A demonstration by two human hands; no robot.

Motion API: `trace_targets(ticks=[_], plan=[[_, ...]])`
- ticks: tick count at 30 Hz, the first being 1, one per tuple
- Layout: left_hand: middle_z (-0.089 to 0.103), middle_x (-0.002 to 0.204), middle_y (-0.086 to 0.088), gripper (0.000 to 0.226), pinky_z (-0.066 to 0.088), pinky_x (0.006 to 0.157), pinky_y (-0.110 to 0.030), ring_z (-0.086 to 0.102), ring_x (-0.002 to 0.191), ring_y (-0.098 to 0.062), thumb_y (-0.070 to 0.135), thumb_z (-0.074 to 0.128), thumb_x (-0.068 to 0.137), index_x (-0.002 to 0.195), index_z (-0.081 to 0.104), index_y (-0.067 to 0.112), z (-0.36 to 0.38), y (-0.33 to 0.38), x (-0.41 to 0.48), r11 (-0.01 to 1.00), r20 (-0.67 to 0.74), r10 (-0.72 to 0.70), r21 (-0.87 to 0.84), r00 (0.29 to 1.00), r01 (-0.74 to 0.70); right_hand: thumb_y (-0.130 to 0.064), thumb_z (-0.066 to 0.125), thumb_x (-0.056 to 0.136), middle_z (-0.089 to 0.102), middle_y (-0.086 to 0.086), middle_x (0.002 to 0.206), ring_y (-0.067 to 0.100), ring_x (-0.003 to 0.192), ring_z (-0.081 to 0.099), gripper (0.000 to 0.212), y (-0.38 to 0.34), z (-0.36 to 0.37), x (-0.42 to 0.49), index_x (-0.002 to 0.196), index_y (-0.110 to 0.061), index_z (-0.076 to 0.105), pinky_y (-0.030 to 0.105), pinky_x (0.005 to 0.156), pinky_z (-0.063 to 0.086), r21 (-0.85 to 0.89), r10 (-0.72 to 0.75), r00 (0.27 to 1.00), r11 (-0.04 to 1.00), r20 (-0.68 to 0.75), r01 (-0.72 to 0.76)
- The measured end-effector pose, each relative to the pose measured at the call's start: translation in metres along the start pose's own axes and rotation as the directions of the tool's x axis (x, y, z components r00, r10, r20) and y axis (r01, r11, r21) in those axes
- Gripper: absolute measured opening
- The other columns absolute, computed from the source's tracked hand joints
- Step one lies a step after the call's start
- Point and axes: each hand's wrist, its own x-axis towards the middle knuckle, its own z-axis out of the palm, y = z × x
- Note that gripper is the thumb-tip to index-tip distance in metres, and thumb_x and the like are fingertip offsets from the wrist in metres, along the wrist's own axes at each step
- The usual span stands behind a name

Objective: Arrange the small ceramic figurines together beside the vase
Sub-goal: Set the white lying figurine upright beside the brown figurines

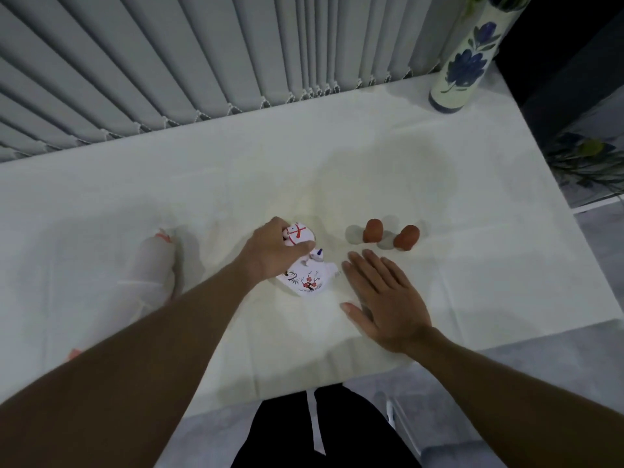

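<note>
Right hand (388, 298): mine, flat and released on the bench (236, 184), palm down. Left hand (275, 246): grasping a white figurine (299, 233) with red cross. Second white figurine (309, 276), floral, just below it. Two brown figurines (373, 231) (406, 237) near centre. Vase (464, 62): far right corner, well apart.

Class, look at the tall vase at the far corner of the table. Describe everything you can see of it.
The vase is a tall cylinder, cream-coloured and glossy like glazed ceramic, painted with dark blue flowers and leaves and a dark blue band at its foot. It stands upright at the far right corner of the white table, close to the grey vertical blinds. Its top runs out of frame, with some greenery showing there. Neither hand touches it.
</note>
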Motion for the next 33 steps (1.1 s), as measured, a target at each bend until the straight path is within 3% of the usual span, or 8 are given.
trace_targets(ticks=[5, 9, 13, 17, 19, 25, 30, 33], plan=[[0.058, 0.086, 0.018, 0.046, 0.043, 0.061, -0.015, 0.057, 0.073, 0.008, 0.044, 0.079, 0.079, 0.104, 0.047, 0.024, -0.004, 0.006, 0.008, 0.956, -0.279, 0.034, -0.271, 0.960, -0.113, -0.059, 0.040, 0.105, 0.028, 0.001, 0.171, 0.021, 0.162, 0.016, 0.069, 0.000, 0.001, 0.000, 0.162, -0.020, 0.033, 0.041, 0.131, 0.015, -0.007, 0.015, 1.000, 1.000, -0.002, -0.015], [0.055, 0.083, 0.013, 0.042, 0.043, 0.057, -0.004, 0.057, 0.067, 0.009, 0.033, 0.078, 0.081, 0.096, 0.040, 0.026, 0.007, 0.012, 0.008, 0.891, -0.390, 0.182, -0.323, 0.903, -0.319, -0.059, 0.042, 0.105, 0.031, 0.000, 0.170, 0.021, 0.161, 0.019, 0.069, 0.000, 0.002, 0.001, 0.161, -0.021, 0.035, 0.041, 0.131, 0.018, -0.006, 0.025, 1.000, 1.000, -0.007, -0.025], [0.054, 0.097, -0.003, 0.037, 0.042, 0.065, -0.012, 0.057, 0.082, -0.017, 0.028, 0.074, 0.086, 0.100, 0.041, 0.022, 0.016, 0.003, 0.005, 0.874, -0.369, 0.349, -0.203, 0.862, -0.441, -0.060, 0.042, 0.105, 0.031, 0.000, 0.170, 0.021, 0.161, 0.019, 0.069, 0.001, 0.003, 0.002, 0.161, -0.021, 0.035, 0.041, 0.131, 0.018, -0.018, 0.030, 1.000, 0.999, -0.005, -0.030], [0.060, 0.109, 0.000, 0.048, 0.050, 0.082, -0.022, 0.060, 0.096, -0.015, 0.028, 0.079, 0.084, 0.123, 0.054, 0.016, 0.014, -0.002, -0.003, 0.847, -0.264, 0.477, -0.119, 0.838, -0.519, -0.058, 0.046, 0.103, 0.032, 0.001, 0.170, 0.022, 0.160, 0.021, 0.069, 0.002, 0.005, 0.001, 0.160, -0.019, 0.037, 0.043, 0.129, 0.021, -0.017, 0.020, 1.000, 1.000, -0.021, -0.021], [0.065, 0.110, -0.002, 0.043, 0.053, 0.087, -0.032, 0.063, 0.099, -0.018, 0.026, 0.080, 0.082, 0.120, 0.063, 0.014, 0.013, 0.000, -0.006, 0.837, -0.266, 0.513, -0.055, 0.816, -0.544, -0.058, 0.046, 0.103, 0.033, 0.001, 0.169, 0.022, 0.160, 0.021, 0.069, 0.002, 0.006, 0.001, 0.160, -0.020, 0.037, 0.042, 0.130, 0.021, -0.019, 0.022, 0.999, 1.000, -0.023, -0.023], [0.070, 0.108, -0.002, 0.036, 0.052, 0.086, -0.034, 0.065, 0.096, -0.017, 0.024, 0.083, 0.080, 0.112, 0.070, 0.013, 0.009, 0.005, -0.010, 0.842, -0.280, 0.503, -0.056, 0.818, -0.537, -0.057, 0.048, 0.103, 0.033, 0.000, 0.169, 0.021, 0.161, 0.020, 0.069, 0.002, 0.006, 0.001, 0.160, -0.020, 0.037, 0.041, 0.130, 0.019, -0.008, 0.016, 1.000, 1.000, -0.026, -0.016], [0.060, 0.136, -0.001, 0.076, 0.042, 0.098, -0.023, 0.057, 0.120, -0.015, 0.033, 0.087, 0.076, 0.140, 0.052, 0.014, 0.004, -0.004, -0.015, 0.912, -0.192, 0.357, -0.139, 0.914, -0.385, -0.055, 0.048, 0.103, 0.037, 0.005, 0.167, 0.025, 0.159, 0.025, 0.068, -0.001, 0.002, 0.002, 0.158, -0.015, 0.042, 0.044, 0.129, 0.024, 0.010, -0.006, 0.999, 1.000, -0.042, 0.006], [0.053, 0.144, 0.002, 0.081, 0.034, 0.100, -0.019, 0.051, 0.130, -0.014, 0.039, 0.084, 0.078, 0.146, 0.046, 0.018, -0.006, -0.022, -0.021, 0.941, -0.184, 0.307, -0.084, 0.934, -0.326, -0.057, 0.048, 0.104, 0.041, 0.006, 0.165, 0.025, 0.156, 0.033, 0.069, -0.011, -0.001, 0.010, 0.157, -0.014, 0.042, 0.046, 0.127, 0.030, 0.057, -0.076, 0.997, 0.995, -0.006, 0.076]])
